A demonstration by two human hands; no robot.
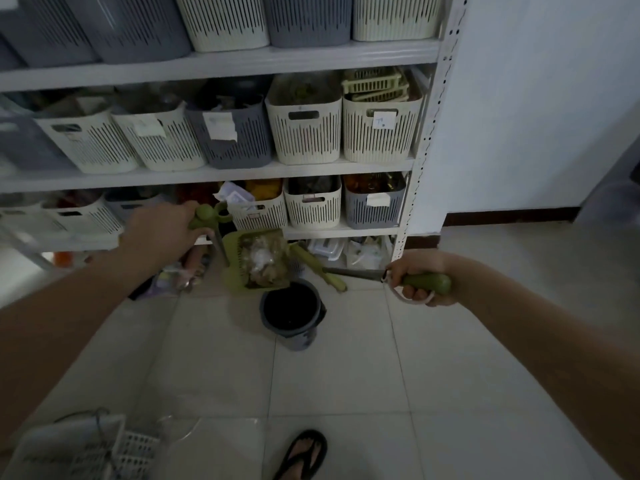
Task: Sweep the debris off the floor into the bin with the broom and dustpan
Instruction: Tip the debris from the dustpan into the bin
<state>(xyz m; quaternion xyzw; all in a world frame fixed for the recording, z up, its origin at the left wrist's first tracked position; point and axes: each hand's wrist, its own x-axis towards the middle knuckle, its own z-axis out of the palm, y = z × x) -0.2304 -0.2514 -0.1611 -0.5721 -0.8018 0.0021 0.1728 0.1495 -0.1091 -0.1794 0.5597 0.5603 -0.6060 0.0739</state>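
Pale tiled floor bearing a dark bin and a white basket.

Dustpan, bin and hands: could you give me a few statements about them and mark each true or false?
1. The dustpan holds debris. True.
2. The dustpan lies flat on the floor. False: it is lifted and tilted above the bin.
3. The right hand grips a green broom handle. True.
4. The left hand hangs free. False: it holds the green dustpan handle.
5. The bin is tipped on its side. False: it stands upright on the tiles, mouth open.
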